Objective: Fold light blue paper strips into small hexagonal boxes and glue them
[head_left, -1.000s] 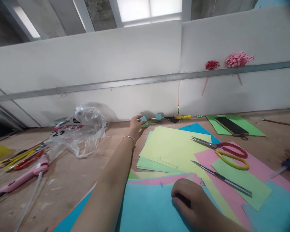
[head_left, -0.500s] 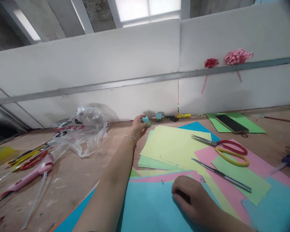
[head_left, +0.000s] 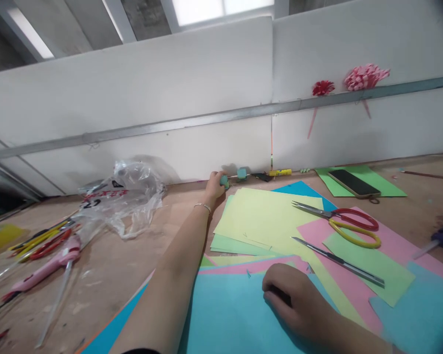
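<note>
My left hand (head_left: 215, 184) is stretched out to the back of the table, by the wall, its fingers closed on a small teal piece (head_left: 225, 182) that they partly cover. Just right of it lies a similar teal block (head_left: 241, 173) with a thin stick beside it. My right hand (head_left: 290, 297) rests curled on a light blue sheet of paper (head_left: 225, 314), with nothing visible in its fingers. Beyond that hand lie yellow sheets (head_left: 266, 214), a pair of scissors (head_left: 349, 226) with red and yellow handles, and a craft knife (head_left: 339, 263).
On the left are a crumpled plastic bag (head_left: 133, 206), a pink glue gun (head_left: 46, 270) and several tools. A phone (head_left: 354, 183) sits on green paper (head_left: 391, 184) at the back right. A yellow tube (head_left: 280, 172) lies along the wall. Two paper flowers hang from the metal rail (head_left: 206, 118).
My left hand has shifted slightly to the right, and the teal piece at its fingers has turned and is more covered. My right hand stays put. The view has tilted slightly downward.
</note>
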{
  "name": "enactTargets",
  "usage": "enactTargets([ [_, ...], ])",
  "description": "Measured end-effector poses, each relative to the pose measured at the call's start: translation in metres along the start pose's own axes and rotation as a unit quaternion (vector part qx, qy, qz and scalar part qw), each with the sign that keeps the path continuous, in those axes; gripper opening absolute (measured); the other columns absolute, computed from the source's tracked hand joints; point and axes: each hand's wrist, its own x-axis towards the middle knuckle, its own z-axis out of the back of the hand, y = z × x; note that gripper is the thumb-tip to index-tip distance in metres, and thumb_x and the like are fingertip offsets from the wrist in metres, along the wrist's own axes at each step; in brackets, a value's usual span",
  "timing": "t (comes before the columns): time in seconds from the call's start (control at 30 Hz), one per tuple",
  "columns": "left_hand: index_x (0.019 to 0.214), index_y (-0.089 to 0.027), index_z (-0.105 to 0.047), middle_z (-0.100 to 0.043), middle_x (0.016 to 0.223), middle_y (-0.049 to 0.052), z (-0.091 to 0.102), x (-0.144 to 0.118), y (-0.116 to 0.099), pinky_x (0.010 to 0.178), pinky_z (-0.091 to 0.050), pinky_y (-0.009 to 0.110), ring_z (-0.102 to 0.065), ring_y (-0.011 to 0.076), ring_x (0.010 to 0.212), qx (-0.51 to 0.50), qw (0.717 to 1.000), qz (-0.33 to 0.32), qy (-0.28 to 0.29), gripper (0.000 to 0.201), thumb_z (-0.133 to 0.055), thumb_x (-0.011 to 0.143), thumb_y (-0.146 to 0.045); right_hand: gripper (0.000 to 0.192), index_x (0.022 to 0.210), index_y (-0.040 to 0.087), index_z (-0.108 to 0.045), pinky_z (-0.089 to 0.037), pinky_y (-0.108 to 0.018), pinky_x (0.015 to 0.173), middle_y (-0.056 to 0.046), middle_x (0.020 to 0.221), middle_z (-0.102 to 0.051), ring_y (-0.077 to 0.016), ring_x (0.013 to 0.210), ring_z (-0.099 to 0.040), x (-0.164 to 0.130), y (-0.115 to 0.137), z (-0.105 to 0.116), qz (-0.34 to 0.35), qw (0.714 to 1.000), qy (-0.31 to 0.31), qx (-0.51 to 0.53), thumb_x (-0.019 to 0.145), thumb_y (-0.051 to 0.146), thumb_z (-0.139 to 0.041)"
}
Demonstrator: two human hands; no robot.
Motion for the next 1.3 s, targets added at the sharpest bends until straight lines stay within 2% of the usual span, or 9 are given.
enactTargets([
  [0.13, 0.121, -0.022, -0.06, -0.054, 0.13, 0.01, -0.002, 0.0, 0.002, 0.094, -0.053, 0.044, -0.058, 0.0255, 0.113, 0.006, 1.0, -0.021, 0.007, 0.037, -0.065, 0.084, -0.014, 0.014, 0.076, 0.02, -0.047, -0.039, -0.027, 0.062, -0.001, 0.073, -0.058, -0.0143, 0.067, -0.049, 0.0, 0.002, 0.001, 0.004, 1.0, -0.004, -0.001, 0.083, 0.008, -0.045],
  [0.2, 0.117, -0.026, -0.063, -0.052, 0.131, 0.008, -0.003, -0.001, 0.002, 0.097, -0.052, 0.043, -0.056, 0.0265, 0.116, 0.011, 1.0, -0.028, 0.006, 0.049, -0.062, 0.075, -0.001, 0.014, 0.076, 0.02, -0.047, -0.039, -0.026, 0.062, -0.002, 0.073, -0.058, -0.0142, 0.067, -0.049, 0.001, 0.002, 0.002, 0.007, 1.0, -0.009, -0.003, 0.083, 0.008, -0.045],
  [0.3, 0.114, -0.029, -0.063, -0.051, 0.129, 0.007, -0.004, -0.002, 0.003, 0.099, -0.051, 0.043, -0.056, 0.0258, 0.115, 0.019, 0.999, -0.038, 0.006, 0.056, -0.056, 0.069, 0.004, 0.014, 0.076, 0.02, -0.046, -0.039, -0.026, 0.062, -0.001, 0.072, -0.058, -0.014, 0.067, -0.049, 0.0, 0.002, 0.002, 0.013, 1.0, -0.013, -0.003, 0.083, 0.008, -0.044],
  [0.6, 0.125, -0.021, -0.056, -0.05, 0.122, 0.013, -0.012, -0.004, 0.0, 0.098, -0.05, 0.045, -0.057, 0.0301, 0.112, 0.051, 0.998, -0.032, -0.01, 0.053, -0.065, 0.073, -0.017, 0.014, 0.077, 0.02, -0.047, -0.038, -0.026, 0.062, -0.001, 0.072, -0.057, -0.0137, 0.067, -0.048, -0.001, 0.002, 0.001, 0.015, 1.0, -0.009, 0.001, 0.084, 0.009, -0.045],
  [0.77, 0.133, -0.019, -0.048, -0.055, 0.126, 0.015, -0.014, -0.002, -0.001, 0.103, -0.044, 0.046, -0.053, 0.0323, 0.118, 0.07, 0.997, -0.023, -0.028, 0.063, -0.06, 0.072, -0.011, 0.014, 0.076, 0.02, -0.047, -0.038, -0.026, 0.062, -0.001, 0.072, -0.058, -0.0138, 0.067, -0.049, 0.0, 0.003, 0.001, 0.014, 1.0, -0.016, 0.005, 0.083, 0.008, -0.046],
  [0.97, 0.129, -0.02, -0.055, -0.055, 0.131, 0.013, -0.011, -0.001, 0.006, 0.108, -0.041, 0.043, -0.05, 0.0311, 0.124, 0.076, 0.996, -0.013, -0.037, 0.061, -0.061, 0.069, -0.01, 0.014, 0.077, 0.02, -0.047, -0.038, -0.025, 0.061, -0.001, 0.072, -0.057, -0.0135, 0.066, -0.049, 0.001, 0.003, 0.001, 0.016, 1.0, -0.011, 0.0, 0.083, 0.007, -0.046],
  [1.13, 0.123, -0.023, -0.064, -0.051, 0.135, 0.011, -0.01, 0.002, 0.013, 0.111, -0.039, 0.043, -0.051, 0.0302, 0.126, 0.068, 0.997, 0.012, -0.033, 0.039, -0.06, 0.084, -0.025, 0.015, 0.077, 0.02, -0.047, -0.038, -0.025, 0.062, -0.001, 0.071, -0.058, -0.0135, 0.066, -0.049, 0.0, 0.003, 0.002, 0.02, 1.0, -0.013, -0.001, 0.083, 0.007, -0.046],
  [1.2, 0.122, -0.023, -0.064, -0.054, 0.132, 0.011, -0.01, 0.004, 0.016, 0.107, -0.042, 0.043, -0.055, 0.0268, 0.12, 0.063, 0.997, 0.03, -0.03, 0.032, -0.053, 0.092, -0.027, 0.015, 0.076, 0.02, -0.047, -0.038, -0.026, 0.062, -0.001, 0.071, -0.057, -0.0136, 0.066, -0.048, 0.0, 0.003, 0.002, 0.022, 1.0, -0.014, -0.003, 0.082, 0.007, -0.046],
  [1.3, 0.124, -0.02, -0.059, -0.058, 0.128, 0.011, -0.007, 0.006, 0.021, 0.096, -0.05, 0.045, -0.059, 0.0234, 0.111, 0.056, 0.997, 0.05, -0.016, 0.031, -0.054, 0.095, -0.032, 0.015, 0.076, 0.02, -0.047, -0.038, -0.026, 0.061, -0.001, 0.072, -0.057, -0.0138, 0.066, -0.049, 0.001, 0.003, 0.002, 0.018, 1.0, -0.012, -0.002, 0.082, 0.006, -0.046],
])
